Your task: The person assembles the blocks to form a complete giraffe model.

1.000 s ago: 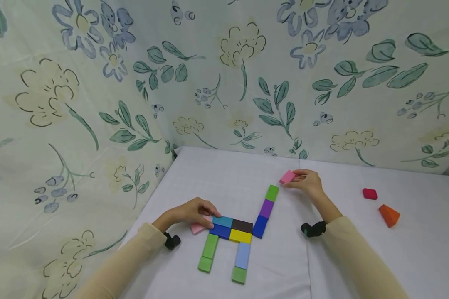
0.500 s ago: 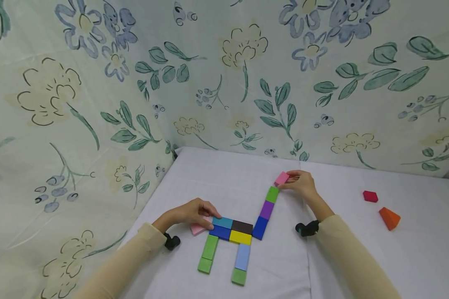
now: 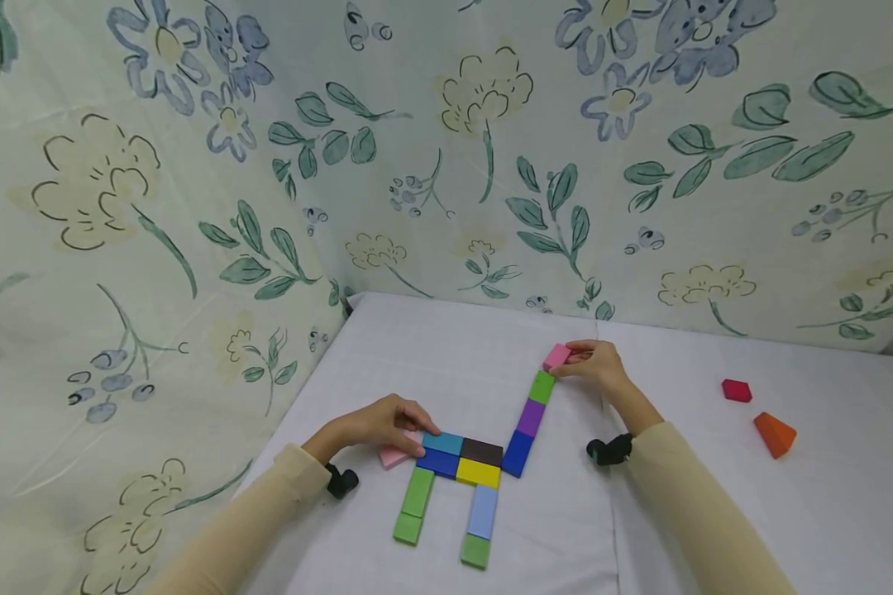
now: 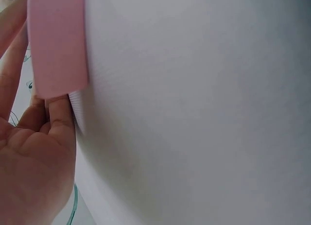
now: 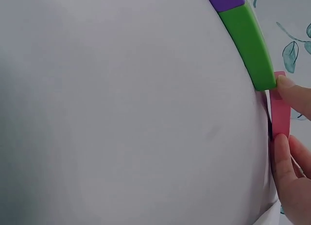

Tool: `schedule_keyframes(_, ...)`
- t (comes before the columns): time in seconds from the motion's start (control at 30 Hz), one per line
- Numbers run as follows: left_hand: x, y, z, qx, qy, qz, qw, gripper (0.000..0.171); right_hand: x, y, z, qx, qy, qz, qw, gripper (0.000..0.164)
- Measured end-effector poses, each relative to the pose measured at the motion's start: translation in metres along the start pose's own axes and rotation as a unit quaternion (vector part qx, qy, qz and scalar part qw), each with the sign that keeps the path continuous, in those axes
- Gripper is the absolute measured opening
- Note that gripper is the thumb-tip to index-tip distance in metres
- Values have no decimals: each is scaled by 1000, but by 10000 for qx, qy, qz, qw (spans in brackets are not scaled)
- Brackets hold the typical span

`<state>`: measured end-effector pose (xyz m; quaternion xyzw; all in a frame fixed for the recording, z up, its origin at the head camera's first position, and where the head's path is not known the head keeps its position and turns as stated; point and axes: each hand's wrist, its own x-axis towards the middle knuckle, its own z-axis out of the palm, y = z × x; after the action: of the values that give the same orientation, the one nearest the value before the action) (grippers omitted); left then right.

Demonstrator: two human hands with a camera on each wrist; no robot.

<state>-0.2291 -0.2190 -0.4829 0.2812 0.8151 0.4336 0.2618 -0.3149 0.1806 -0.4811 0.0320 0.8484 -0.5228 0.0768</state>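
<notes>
My right hand (image 3: pixel 598 364) pinches a pink block (image 3: pixel 556 357) by its ends, between thumb and fingers. In the right wrist view this pink block (image 5: pixel 280 115) sits close against the end of a green block (image 5: pixel 248 47). Below the green one in the head view, a purple block (image 3: pixel 531 418) and a dark blue block (image 3: pixel 517 453) continue the slanting row. My left hand (image 3: pixel 379 421) rests at the left end of the blocks, its fingertips touching the teal block (image 3: pixel 443 443) and blue block (image 3: pixel 437 462). A light pink block (image 4: pixel 58 45) lies partly under it.
A dark brown block (image 3: pixel 482 450) and yellow block (image 3: pixel 479 473) adjoin the teal and blue ones. Green blocks (image 3: pixel 417 491) and a light blue block (image 3: pixel 482 511) extend downward. At right lie a red block (image 3: pixel 737 390) and an orange wedge (image 3: pixel 775 434). Floral cloth (image 3: pixel 446 165) hangs behind.
My right hand has moved left with the pink block, bringing it from the right of the row to the top end of the green block. My left hand has stayed in place.
</notes>
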Motion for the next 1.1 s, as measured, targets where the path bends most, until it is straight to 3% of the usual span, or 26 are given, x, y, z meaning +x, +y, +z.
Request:
schedule_keyframes(0.33,-1,1,1,-83,0,136,9999,32,-1,-3,-1,174,-195,115,9996,64)
schedule_keyframes(1.1,-1,2,-1,-72,-31,24,10000,32,-3,-7,1,-314,-177,-132,9993,58)
